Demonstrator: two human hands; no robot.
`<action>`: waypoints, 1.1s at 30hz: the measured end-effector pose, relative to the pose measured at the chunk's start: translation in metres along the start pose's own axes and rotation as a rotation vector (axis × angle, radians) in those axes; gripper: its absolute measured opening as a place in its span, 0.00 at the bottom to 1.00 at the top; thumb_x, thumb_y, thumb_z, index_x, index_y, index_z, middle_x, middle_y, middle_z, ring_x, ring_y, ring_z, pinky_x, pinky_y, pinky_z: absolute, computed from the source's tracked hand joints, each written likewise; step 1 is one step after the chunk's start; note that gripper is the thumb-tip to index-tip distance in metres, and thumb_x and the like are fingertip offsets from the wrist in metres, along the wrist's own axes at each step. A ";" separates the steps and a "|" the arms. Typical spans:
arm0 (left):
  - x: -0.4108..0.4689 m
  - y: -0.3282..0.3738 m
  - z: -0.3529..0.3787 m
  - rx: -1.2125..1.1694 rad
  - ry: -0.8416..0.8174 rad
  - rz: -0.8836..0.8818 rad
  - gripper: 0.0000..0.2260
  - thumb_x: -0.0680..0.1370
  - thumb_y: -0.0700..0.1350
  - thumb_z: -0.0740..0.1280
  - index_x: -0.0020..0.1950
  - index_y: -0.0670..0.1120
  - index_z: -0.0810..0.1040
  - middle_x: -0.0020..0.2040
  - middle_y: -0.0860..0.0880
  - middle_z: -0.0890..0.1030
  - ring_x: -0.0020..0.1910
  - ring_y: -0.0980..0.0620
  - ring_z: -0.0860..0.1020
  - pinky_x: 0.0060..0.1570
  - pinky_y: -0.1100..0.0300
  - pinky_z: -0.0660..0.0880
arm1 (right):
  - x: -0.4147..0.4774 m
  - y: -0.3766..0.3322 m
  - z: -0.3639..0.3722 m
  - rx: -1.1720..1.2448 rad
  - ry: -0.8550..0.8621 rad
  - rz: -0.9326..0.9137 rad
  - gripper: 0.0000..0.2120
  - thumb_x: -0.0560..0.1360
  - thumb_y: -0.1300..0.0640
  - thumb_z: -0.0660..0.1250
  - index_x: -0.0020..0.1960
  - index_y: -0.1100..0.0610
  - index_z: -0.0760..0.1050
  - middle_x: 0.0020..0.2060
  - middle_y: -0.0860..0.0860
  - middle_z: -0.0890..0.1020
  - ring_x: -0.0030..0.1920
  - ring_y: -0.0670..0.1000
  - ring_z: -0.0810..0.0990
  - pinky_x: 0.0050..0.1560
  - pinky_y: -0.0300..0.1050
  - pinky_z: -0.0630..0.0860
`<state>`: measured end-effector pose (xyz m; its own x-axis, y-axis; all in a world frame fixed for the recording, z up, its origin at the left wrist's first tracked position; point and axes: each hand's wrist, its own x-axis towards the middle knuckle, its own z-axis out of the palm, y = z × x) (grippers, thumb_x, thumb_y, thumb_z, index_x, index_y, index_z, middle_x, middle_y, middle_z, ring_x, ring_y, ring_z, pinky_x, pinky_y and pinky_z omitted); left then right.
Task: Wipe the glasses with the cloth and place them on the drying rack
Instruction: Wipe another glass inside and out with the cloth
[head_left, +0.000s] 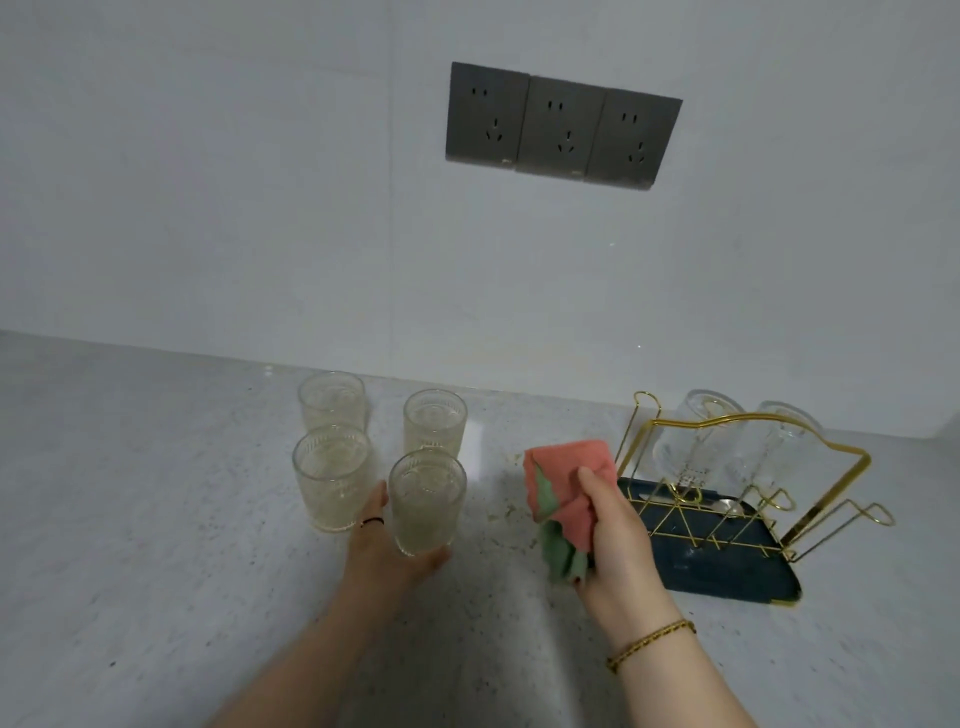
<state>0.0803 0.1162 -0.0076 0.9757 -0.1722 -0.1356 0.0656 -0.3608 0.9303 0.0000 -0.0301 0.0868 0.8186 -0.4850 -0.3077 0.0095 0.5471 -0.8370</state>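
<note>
Glass, head view: nearest ribbed glass (427, 499) upright, mouth up, long axis vertical, front-right of four on bench (156, 519) | my left hand (395, 540) curls round its base | right hand (618, 540) clamps cloth (566, 493) just right | drying rack (831, 496) farther right.
</note>
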 end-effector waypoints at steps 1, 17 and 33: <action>0.004 -0.001 0.002 -0.008 -0.005 0.005 0.45 0.63 0.41 0.78 0.74 0.44 0.57 0.70 0.47 0.66 0.69 0.45 0.66 0.67 0.50 0.67 | 0.002 0.001 0.001 0.001 0.002 0.005 0.06 0.77 0.59 0.58 0.46 0.54 0.73 0.41 0.55 0.80 0.41 0.52 0.78 0.39 0.44 0.74; 0.025 -0.004 0.008 -0.272 0.023 -0.070 0.30 0.65 0.35 0.76 0.62 0.47 0.66 0.58 0.52 0.72 0.57 0.49 0.73 0.50 0.56 0.72 | 0.029 0.017 0.000 -0.105 0.006 -0.032 0.08 0.78 0.63 0.56 0.49 0.58 0.75 0.40 0.56 0.80 0.35 0.50 0.80 0.26 0.36 0.75; -0.040 0.084 -0.016 -0.374 0.002 0.066 0.13 0.69 0.49 0.73 0.43 0.45 0.73 0.41 0.46 0.76 0.37 0.53 0.73 0.35 0.61 0.68 | -0.012 0.007 0.032 -0.672 -0.428 -0.283 0.23 0.72 0.41 0.53 0.60 0.51 0.70 0.51 0.62 0.78 0.49 0.63 0.78 0.48 0.55 0.78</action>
<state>0.0499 0.1071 0.0812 0.9807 -0.1824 -0.0707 0.0739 0.0107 0.9972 0.0085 0.0014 0.0993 0.9850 -0.1684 0.0386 0.0142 -0.1438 -0.9895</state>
